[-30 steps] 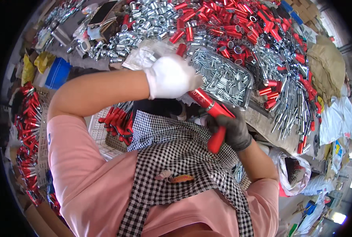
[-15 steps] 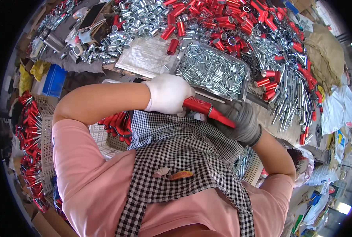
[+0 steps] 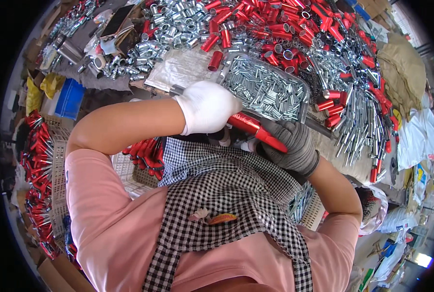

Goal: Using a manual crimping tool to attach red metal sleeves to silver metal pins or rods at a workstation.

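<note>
My left hand (image 3: 209, 108) wears a white glove and is closed round one end of a red tubular tool (image 3: 247, 123). A short silver metal end (image 3: 176, 90) pokes out past the glove on the left; the glove hides whether it belongs to the same tool. My right hand (image 3: 292, 146), in a grey glove, grips the tool's tapered red end. Just beyond the hands sits a metal tray (image 3: 305, 100) filled with small silver pins (image 3: 265, 87).
Silver collars (image 3: 173, 29) and red tubes (image 3: 280, 29) lie heaped at the back. Metal rods (image 3: 353, 126) are piled at right. At left are a blue box (image 3: 71, 99) and a plastic crate (image 3: 57, 165) beside red-handled parts (image 3: 36, 185).
My left hand has shifted slightly up and turned, and a silver end now shows left of it. The right hand's fingers have moved a little along the red tool.
</note>
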### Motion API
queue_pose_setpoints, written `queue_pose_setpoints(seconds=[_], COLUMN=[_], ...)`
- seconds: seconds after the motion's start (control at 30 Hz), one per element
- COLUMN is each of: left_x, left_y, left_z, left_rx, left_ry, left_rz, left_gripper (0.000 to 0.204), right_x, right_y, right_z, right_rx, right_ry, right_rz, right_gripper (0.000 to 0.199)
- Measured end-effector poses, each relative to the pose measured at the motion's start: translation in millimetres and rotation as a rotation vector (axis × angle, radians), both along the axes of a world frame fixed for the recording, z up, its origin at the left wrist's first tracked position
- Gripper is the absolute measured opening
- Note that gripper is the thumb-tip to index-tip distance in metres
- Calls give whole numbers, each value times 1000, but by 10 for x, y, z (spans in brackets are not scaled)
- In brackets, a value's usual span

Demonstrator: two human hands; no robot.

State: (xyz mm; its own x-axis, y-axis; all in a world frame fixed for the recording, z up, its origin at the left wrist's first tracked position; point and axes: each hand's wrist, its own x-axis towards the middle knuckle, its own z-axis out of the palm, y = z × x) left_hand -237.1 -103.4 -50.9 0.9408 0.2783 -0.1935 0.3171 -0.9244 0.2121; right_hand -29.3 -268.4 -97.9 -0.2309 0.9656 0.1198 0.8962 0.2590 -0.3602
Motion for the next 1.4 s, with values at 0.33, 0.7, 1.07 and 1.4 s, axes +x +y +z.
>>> queue_pose_setpoints(seconds=[0.33, 0.7, 1.07, 1.4], left_x=[-40, -100, -170, -133], left_y=[30, -157, -11, 155], left_z=[-415, -294, -44, -294], left_rx=[-595, -365, 79, 368], left_ry=[388, 161, -176, -387], left_rz=[-133, -80, 21, -75], left_gripper=[27, 25, 15, 14], right_x=[-30, -142, -218, -306], right_y=[56, -40, 87, -136], right_z=[26, 210, 303, 61], right_rx=[391, 147, -320, -678], right_ry=[-183, -158, 656, 1693], right_rz=[588, 439, -40, -381], right_gripper=[39, 41, 48, 61])
